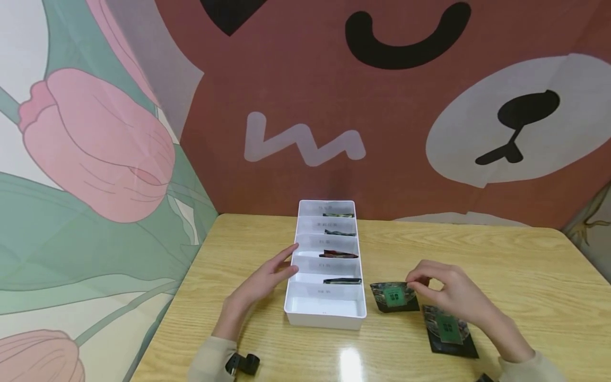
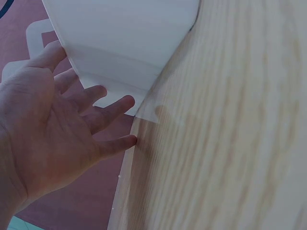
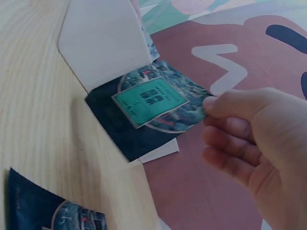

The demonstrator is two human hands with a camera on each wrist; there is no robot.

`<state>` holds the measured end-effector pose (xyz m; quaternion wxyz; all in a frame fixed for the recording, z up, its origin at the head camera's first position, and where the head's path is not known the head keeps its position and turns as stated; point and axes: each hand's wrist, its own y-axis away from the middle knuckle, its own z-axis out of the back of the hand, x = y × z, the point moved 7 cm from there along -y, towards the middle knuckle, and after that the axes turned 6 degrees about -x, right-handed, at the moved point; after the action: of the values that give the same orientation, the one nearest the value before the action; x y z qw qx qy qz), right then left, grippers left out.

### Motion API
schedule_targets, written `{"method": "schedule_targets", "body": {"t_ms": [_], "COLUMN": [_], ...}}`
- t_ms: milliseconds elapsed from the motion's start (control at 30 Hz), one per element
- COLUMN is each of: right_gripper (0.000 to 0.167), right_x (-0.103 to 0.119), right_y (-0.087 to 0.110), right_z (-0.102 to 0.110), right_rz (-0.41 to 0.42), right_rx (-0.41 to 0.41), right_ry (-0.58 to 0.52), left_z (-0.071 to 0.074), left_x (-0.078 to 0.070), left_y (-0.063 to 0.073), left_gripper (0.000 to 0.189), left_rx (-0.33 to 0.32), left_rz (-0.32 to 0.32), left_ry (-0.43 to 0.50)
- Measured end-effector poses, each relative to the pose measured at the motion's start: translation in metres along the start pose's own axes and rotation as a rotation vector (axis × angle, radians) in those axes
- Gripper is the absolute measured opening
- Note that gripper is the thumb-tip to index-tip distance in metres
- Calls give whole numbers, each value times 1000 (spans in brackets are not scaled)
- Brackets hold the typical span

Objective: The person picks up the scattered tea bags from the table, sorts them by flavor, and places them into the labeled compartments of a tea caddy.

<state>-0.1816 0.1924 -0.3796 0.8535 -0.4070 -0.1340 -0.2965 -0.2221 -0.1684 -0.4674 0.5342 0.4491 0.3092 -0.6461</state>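
My right hand [image 1: 451, 289] pinches the top corner of a dark tea sachet [image 3: 151, 98] with a green label, between thumb and forefinger. The sachet hangs tilted just right of a long white divided box [image 1: 326, 321]. Below that hand, a second sachet with a green label [image 1: 448, 329] lies on the table. My left hand [image 2: 57, 120] is at the box's left side, fingers spread and fairly straight, thumb and a fingertip right at the rim. Inside the box, thin packets stand in several compartments, among them a red one [image 1: 338, 254] and a dark one [image 1: 342, 281].
The light wooden table [image 1: 401, 355] reaches back to a wall hanging [image 1: 296, 79] with a cartoon bear, and tulips [image 1: 100, 143] are printed on the left. Small printed labels mark the box's compartments. A dark device [image 1: 243, 364] is strapped to the left wrist.
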Motion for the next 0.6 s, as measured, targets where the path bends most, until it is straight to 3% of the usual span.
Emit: {"method": "schedule_targets", "body": {"t_ms": [300, 467, 600], "right_gripper": [45, 30, 10], "right_x": [17, 36, 46], "right_y": [-12, -23, -30], "right_z": [11, 11, 6], "right_rz": [111, 173, 208], "right_rx": [-149, -216, -222], "right_ry": [-52, -95, -97], "left_z": [0, 0, 0], "left_x": [0, 0, -1], "left_y": [-1, 0, 0], "left_gripper": [60, 60, 60], "left_rx": [2, 1, 0], "left_rz": [-11, -12, -13], "left_ry": [-9, -4, -2]}}
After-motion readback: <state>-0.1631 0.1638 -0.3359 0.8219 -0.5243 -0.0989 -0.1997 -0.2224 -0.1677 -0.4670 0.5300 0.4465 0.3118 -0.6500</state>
